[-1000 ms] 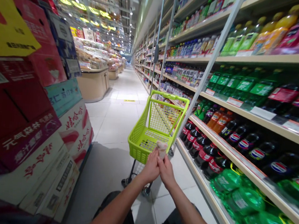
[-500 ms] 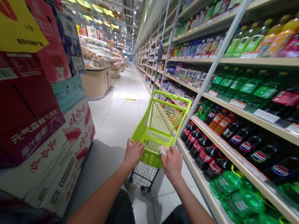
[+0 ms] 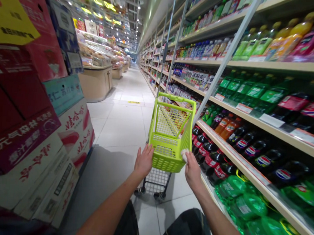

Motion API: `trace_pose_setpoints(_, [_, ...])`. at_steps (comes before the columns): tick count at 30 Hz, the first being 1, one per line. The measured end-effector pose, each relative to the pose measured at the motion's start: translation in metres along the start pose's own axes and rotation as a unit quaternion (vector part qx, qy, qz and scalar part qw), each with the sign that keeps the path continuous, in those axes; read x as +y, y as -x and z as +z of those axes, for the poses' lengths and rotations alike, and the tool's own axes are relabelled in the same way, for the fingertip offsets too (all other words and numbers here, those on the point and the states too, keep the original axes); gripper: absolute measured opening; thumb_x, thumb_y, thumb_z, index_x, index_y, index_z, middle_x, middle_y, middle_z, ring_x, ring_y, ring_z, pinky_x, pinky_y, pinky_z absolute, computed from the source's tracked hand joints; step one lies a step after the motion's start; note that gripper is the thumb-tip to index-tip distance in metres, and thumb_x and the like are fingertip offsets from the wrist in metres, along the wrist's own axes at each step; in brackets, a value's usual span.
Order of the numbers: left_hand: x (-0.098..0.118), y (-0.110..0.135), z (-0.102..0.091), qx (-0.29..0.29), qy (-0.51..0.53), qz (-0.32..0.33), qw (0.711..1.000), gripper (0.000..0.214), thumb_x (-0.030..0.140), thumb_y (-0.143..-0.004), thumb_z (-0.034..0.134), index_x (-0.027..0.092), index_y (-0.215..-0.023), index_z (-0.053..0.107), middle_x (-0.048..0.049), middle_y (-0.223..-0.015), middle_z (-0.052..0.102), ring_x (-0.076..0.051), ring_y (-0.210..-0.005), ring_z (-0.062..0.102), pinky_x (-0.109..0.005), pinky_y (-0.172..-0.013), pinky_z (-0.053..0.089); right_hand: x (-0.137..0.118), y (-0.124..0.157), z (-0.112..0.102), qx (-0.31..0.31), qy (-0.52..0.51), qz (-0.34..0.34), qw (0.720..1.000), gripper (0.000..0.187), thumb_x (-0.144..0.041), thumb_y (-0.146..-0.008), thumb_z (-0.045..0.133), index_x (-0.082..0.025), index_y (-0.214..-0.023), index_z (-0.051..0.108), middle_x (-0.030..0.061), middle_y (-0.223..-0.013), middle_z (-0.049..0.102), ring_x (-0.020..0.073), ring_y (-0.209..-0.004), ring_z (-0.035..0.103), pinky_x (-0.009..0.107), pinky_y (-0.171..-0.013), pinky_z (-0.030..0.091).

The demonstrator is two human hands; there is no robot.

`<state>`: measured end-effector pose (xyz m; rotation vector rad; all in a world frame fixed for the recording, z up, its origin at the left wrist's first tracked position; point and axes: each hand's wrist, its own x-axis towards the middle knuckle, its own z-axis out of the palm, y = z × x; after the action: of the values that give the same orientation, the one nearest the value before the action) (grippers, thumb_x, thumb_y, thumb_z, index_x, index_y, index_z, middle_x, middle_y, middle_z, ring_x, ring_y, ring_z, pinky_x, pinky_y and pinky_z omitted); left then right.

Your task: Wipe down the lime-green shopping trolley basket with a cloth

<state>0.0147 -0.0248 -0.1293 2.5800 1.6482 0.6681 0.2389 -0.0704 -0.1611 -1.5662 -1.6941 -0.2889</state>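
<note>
A lime-green shopping cart [image 3: 167, 164] stands upright on the floor before my knees, its basket facing me and holding nothing I can see. My left hand [image 3: 144, 161] lies against the basket's near left corner, fingers stretched out rather than wrapped round it. At the near right corner, my right hand [image 3: 192, 169] pinches a crumpled white cloth [image 3: 184, 155] pressed to the basket's side. The fingertips of that hand are partly hidden by the cloth. Below the basket, a grey wire rack [image 3: 156, 178] and dark wheels show.
Shelves of drink bottles [image 3: 256, 151] run along the right, close to the cart. Stacked drink cartons [image 3: 75, 126] rise on the left. Ahead, the tiled aisle [image 3: 119, 122] stretches past a rounded display counter [image 3: 95, 82]. Large green bottles [image 3: 247, 208] lie at the lower right.
The cart has swung round to face me more squarely. My right hand has moved right with the cloth, from the near rim to the right corner; my left hand has shifted slightly right.
</note>
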Motion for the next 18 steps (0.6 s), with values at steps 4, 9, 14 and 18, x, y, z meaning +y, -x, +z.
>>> trace_pose_setpoints(4, [-0.004,0.001,0.001,-0.047,-0.023,0.046,0.998,0.044,0.01,-0.082,0.03,0.015,-0.124,0.042,-0.0076,-0.135,0.039,-0.023,-0.128,0.027,-0.048,-0.104,0.021,-0.049,0.005,0.036,-0.013,-0.018,-0.022,1.0,0.057,0.0,-0.069,0.033,-0.016,-0.122,0.047,0.0111,-0.126,0.048,0.0198,-0.122,0.037,0.045,-0.101,0.03])
trace_pose_setpoints(9, [-0.006,0.0,-0.005,-0.069,-0.025,0.093,0.993,0.048,0.007,-0.08,0.029,0.016,-0.126,0.039,-0.0067,-0.137,0.037,-0.021,-0.128,0.027,-0.049,-0.104,0.019,-0.063,0.001,0.053,-0.034,-0.025,-0.089,0.995,0.054,0.0,-0.073,0.032,-0.018,-0.122,0.048,0.0101,-0.129,0.046,0.0188,-0.124,0.033,0.043,-0.1,0.031])
trace_pose_setpoints(14, [-0.006,-0.001,-0.006,-0.072,0.018,0.082,0.994,0.049,0.006,-0.079,0.031,0.017,-0.125,0.04,-0.0085,-0.137,0.036,-0.022,-0.129,0.026,-0.051,-0.104,0.017,-0.014,0.0,0.023,-0.017,0.024,-0.008,1.0,0.049,-0.003,-0.073,0.033,-0.014,-0.117,0.051,0.0125,-0.124,0.049,0.0209,-0.123,0.034,0.045,-0.1,0.03])
trace_pose_setpoints(18, [0.003,0.0,-0.006,-0.044,0.266,-0.02,0.963,0.044,0.006,-0.074,0.039,0.018,-0.115,0.051,-0.0071,-0.134,0.042,-0.021,-0.129,0.026,-0.048,-0.107,0.008,-0.037,-0.006,0.017,-0.032,-0.052,0.041,0.997,0.05,-0.005,-0.071,0.033,-0.014,-0.118,0.05,0.0107,-0.123,0.05,0.0201,-0.12,0.039,0.041,-0.101,0.03])
